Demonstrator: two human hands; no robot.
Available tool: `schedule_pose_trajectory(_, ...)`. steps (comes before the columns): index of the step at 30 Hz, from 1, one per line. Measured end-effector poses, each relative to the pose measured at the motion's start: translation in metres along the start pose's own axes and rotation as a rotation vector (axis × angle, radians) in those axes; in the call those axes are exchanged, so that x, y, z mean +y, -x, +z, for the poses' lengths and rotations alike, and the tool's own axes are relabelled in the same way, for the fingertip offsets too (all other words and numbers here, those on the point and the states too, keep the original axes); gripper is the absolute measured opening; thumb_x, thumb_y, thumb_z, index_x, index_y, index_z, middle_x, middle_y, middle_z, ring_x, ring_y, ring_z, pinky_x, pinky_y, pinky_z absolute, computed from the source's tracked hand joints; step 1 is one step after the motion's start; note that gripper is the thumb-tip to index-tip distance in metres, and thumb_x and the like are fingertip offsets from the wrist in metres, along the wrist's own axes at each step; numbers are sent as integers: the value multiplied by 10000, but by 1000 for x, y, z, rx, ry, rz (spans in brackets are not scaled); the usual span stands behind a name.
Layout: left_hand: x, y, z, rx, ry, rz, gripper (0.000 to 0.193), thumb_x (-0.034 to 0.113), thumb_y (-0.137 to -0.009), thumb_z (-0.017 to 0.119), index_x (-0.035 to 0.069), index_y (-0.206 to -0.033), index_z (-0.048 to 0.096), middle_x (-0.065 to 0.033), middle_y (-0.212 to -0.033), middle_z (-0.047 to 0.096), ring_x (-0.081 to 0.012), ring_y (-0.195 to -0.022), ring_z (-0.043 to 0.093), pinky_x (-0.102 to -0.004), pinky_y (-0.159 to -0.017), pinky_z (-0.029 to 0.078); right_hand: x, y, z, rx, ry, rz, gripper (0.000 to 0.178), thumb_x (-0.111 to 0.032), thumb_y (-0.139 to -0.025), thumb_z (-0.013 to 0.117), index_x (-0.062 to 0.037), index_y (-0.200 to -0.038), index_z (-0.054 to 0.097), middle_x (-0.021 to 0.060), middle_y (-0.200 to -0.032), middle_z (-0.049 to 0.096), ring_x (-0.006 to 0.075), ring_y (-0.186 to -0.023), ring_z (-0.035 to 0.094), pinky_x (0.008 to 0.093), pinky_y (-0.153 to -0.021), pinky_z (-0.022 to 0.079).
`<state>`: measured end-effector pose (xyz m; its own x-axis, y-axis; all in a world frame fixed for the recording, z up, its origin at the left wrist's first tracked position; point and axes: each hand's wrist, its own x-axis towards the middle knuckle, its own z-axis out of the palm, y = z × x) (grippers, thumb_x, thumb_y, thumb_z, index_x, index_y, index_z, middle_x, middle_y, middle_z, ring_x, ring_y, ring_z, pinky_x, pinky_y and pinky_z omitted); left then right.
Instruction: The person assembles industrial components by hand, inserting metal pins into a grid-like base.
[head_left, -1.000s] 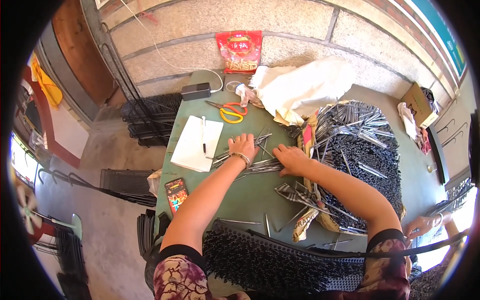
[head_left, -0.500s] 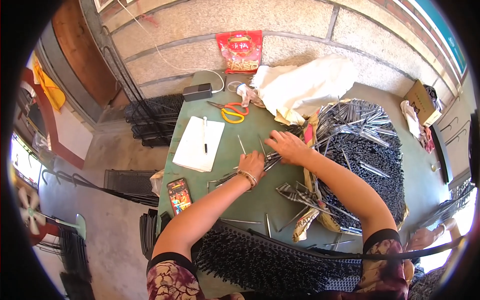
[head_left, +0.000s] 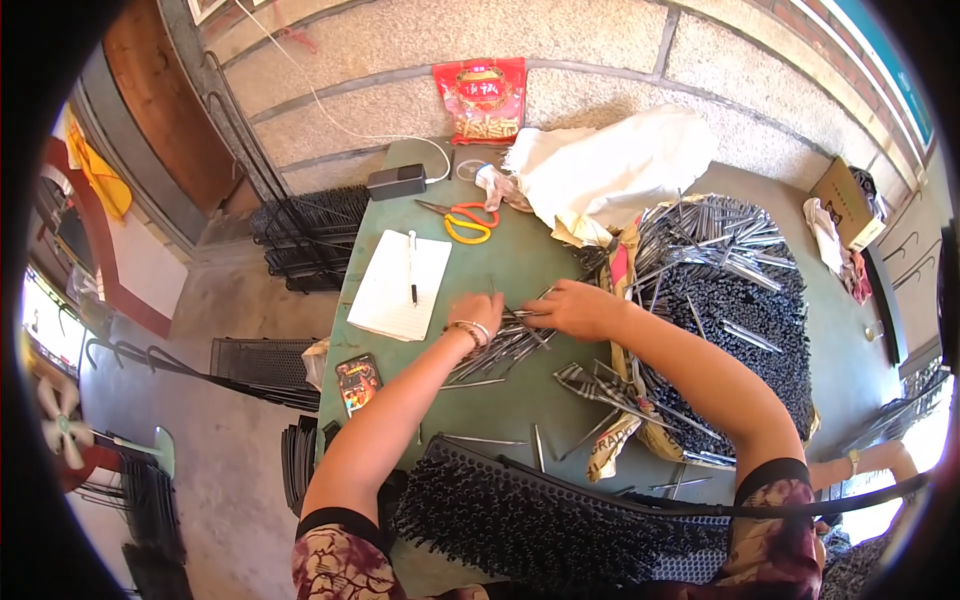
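A loose bundle of thin dark-grey metal rods (head_left: 515, 345) lies on the green tabletop (head_left: 490, 405) between my hands. My left hand (head_left: 478, 316) is closed at the bundle's left end, its fingers curled around some rods. From the other side my right hand (head_left: 578, 310) pinches rod ends, fingers bent and pressed together. Exactly how many rods each hand grips is hidden. Close to my right forearm stands a large torn sack (head_left: 628, 370), packed with upright rods whose dark tips (head_left: 735, 325) face up. Several silver rods (head_left: 750, 265) lie loose across its top.
Scissors with orange and yellow handles (head_left: 468, 224), a notepad (head_left: 385, 310) with a pen (head_left: 412, 265), and a phone (head_left: 358, 384) lie leftward. White cloth (head_left: 620, 170) and a red snack bag (head_left: 480, 100) are behind. A black bristly rack (head_left: 540, 520) fills the front; another person's arm (head_left: 865, 462) shows right.
My left hand has moved left, away from my right hand, uncovering more of the rod bundle. My right hand has lowered onto the rods. The other person's hand at right has shifted.
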<state>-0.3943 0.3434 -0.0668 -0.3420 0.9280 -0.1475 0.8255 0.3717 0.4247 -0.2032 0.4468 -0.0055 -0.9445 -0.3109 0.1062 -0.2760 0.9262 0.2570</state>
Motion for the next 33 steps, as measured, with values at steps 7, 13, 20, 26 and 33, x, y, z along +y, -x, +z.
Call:
schedule_pose_trajectory(7,40,10,-7,-52,-15,98,359,357,-843,394,154,-963,665,-130,-1034,620,-403,-997,536,-497,-836,412,-42,3,-11,49,108,58,85,-168,-657,559,-95,-624,584,21,-656,529,166,-670,552,290,-670,419)
schedule_pose_trajectory(13,51,20,-36,-152,-131,-16,504,462,-812,443,105,-1141,579,-168,-1155,550,-419,-1096,469,-485,-933,372,-62,6,1,7,39,188,82,-137,-629,595,-63,-658,575,58,-661,536,209,-587,578,315,-570,468)
schedule_pose_trajectory(20,23,55,-64,-546,-464,-109,1069,541,-496,804,-51,-1267,359,-222,-1279,372,-381,-1142,462,-411,-944,427,-34,9,-17,-195,1,537,741,-189,-576,742,-39,-1215,398,153,-1110,468,235,-800,621,321,-626,518)
schedule_pose_trajectory(26,8,66,-43,-500,-600,-140,995,355,-491,867,-26,-1237,331,-215,-1240,374,-369,-1095,498,-405,-884,473,-1,-3,-10,-481,93,474,1315,-462,-298,859,-109,-1395,225,145,-1319,380,299,-1191,399,484,-982,283)
schedule_pose_trajectory(33,-1,60,-17,-272,-339,-89,601,117,-645,743,-16,-1129,413,-258,-1140,447,-407,-999,547,-422,-845,488,23,11,17,-457,-413,581,794,-295,-487,840,-124,-1182,497,112,-1164,495,344,-1074,503,426,-870,439)
